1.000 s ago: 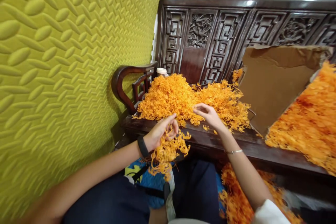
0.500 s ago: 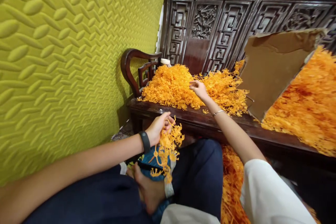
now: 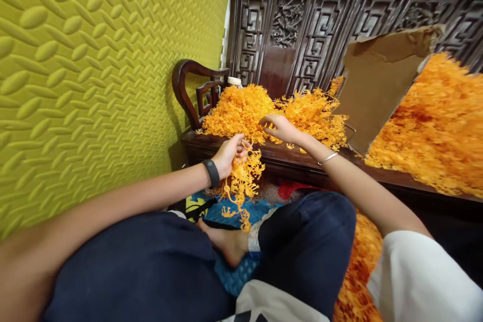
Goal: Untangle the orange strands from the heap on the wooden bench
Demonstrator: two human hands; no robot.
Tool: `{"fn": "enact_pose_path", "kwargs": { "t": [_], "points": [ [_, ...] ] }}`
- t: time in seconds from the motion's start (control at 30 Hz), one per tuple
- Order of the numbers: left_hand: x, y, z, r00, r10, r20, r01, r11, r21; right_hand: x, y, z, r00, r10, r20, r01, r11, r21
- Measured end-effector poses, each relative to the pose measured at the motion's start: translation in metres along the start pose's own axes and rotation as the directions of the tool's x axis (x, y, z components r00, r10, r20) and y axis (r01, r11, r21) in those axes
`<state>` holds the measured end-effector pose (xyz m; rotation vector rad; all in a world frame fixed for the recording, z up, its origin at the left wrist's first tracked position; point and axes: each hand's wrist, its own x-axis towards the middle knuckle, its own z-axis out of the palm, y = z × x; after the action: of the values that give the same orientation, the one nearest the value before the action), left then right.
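My left hand (image 3: 232, 155) is closed on a dangling bunch of orange plastic sprigs (image 3: 243, 176), thin stems with curly, flower-like ends. The bunch hangs below my fingers, above my lap. Just right of it and a little higher is my right hand (image 3: 279, 129), fingers bent and apart, with nothing visible in them. It hovers before the front of a loose orange sprig pile (image 3: 241, 108) on the dark wooden bench (image 3: 302, 163). Another heap of orange sprigs (image 3: 313, 113) lies behind it to the right.
A brown cardboard sheet (image 3: 381, 85) stands on the bench, with a larger orange heap (image 3: 433, 131) to its right. More orange pieces (image 3: 358, 266) lie below the bench. A white-lidded jar (image 3: 234, 82) stands by the curved armrest (image 3: 183, 85). A yellow textured mat wall (image 3: 94, 85) rises at left.
My right hand has drawn back from the pile toward my left hand. My left hand has risen slightly, still holding the sprigs. The view has shifted, and my right knee appears further right.
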<state>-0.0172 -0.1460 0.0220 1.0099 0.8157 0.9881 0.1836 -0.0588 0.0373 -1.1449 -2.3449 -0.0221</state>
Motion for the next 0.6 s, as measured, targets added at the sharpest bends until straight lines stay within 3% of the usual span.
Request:
{"fn": "enact_pose_path", "kwargs": {
  "t": [0.17, 0.33, 0.5, 0.6],
  "points": [
    [0.002, 0.003, 0.021, 0.998, 0.019, 0.066, -0.021, 1.000, 0.022, -0.012, -0.007, -0.019, 0.980, -0.098, 0.173, 0.129, 0.975, -0.179],
    [-0.010, -0.003, 0.049, 0.972, 0.056, 0.227, -0.070, 0.996, 0.057, -0.017, -0.006, -0.033, 0.971, -0.113, 0.209, 0.168, 0.948, -0.271],
    [-0.017, 0.002, 0.043, 0.953, -0.005, 0.302, -0.047, 0.985, 0.167, -0.007, -0.022, -0.018, 0.998, 0.058, -0.026, -0.053, 0.986, 0.156],
    [-0.013, 0.017, 0.026, 0.975, -0.032, 0.220, 0.004, 0.992, 0.127, -0.001, -0.042, 0.009, 0.980, 0.168, -0.102, -0.128, 0.940, 0.317]
  ]
}}
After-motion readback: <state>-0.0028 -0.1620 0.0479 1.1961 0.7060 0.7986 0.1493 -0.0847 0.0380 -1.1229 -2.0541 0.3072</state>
